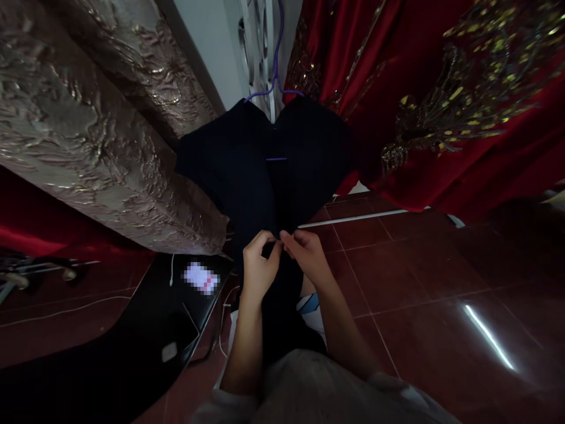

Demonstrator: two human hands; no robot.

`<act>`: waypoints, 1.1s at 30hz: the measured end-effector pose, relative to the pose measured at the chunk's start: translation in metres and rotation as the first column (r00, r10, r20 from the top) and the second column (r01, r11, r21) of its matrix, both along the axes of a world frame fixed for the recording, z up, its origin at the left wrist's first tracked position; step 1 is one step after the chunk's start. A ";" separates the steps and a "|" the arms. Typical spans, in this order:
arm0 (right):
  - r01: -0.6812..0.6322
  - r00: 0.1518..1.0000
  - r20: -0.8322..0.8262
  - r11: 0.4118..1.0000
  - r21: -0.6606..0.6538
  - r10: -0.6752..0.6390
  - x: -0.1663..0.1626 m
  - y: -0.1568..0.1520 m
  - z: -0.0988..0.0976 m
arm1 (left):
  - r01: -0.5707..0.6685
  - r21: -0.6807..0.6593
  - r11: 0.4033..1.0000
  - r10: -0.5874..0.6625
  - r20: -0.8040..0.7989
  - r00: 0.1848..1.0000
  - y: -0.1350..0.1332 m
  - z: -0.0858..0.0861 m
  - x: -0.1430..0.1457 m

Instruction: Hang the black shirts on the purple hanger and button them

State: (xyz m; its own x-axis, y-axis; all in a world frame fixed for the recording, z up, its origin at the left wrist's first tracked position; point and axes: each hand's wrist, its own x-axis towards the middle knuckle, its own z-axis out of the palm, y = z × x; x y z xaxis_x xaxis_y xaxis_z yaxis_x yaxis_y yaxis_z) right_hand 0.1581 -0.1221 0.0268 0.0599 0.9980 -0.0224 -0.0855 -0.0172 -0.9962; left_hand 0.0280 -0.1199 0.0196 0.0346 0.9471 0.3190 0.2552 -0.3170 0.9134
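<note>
A dark navy garment (pixel 247 171) hangs on a purple hanger (pixel 274 82) in front of me. My left hand (pixel 258 265) and my right hand (pixel 306 256) meet at its front opening, low on the cloth. Both hands have their fingers pinched together on the dark fabric, fingertips almost touching each other. What lies under the fingertips is too dark to make out.
A grey-gold embossed garment (pixel 88 135) hangs at the left, and red dresses with gold beading (pixel 441 100) at the right. A black table (pixel 132 335) with a white cable stands at the lower left. Glossy dark red floor tiles (pixel 419 306) spread to the right.
</note>
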 end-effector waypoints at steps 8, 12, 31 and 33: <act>-0.073 0.981 -0.187 0.992 -0.104 0.053 0.005 0.001 0.008 | -0.061 0.119 0.991 0.057 0.033 0.998 0.003 -0.002 0.010; -0.059 0.983 -0.177 0.994 -0.092 0.042 0.003 0.002 0.002 | -0.099 0.133 0.986 0.092 0.054 0.994 0.001 -0.006 0.011; -0.052 0.987 0.157 0.990 0.131 0.031 0.007 -0.006 -0.005 | -0.062 0.182 0.981 0.055 0.041 0.998 -0.003 0.000 0.008; -0.063 0.983 0.178 0.990 0.127 0.040 0.007 -0.006 -0.007 | -0.065 0.178 0.982 0.060 0.030 0.998 -0.003 0.001 0.007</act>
State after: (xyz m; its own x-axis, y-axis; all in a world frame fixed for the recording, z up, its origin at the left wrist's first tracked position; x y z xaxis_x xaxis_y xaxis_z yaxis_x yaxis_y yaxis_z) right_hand 0.1646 -0.1280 0.0202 -0.0005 0.9933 0.1154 0.0876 0.1150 -0.9895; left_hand 0.0346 -0.1233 0.0202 -0.0326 0.8748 0.4833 0.2583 -0.4598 0.8496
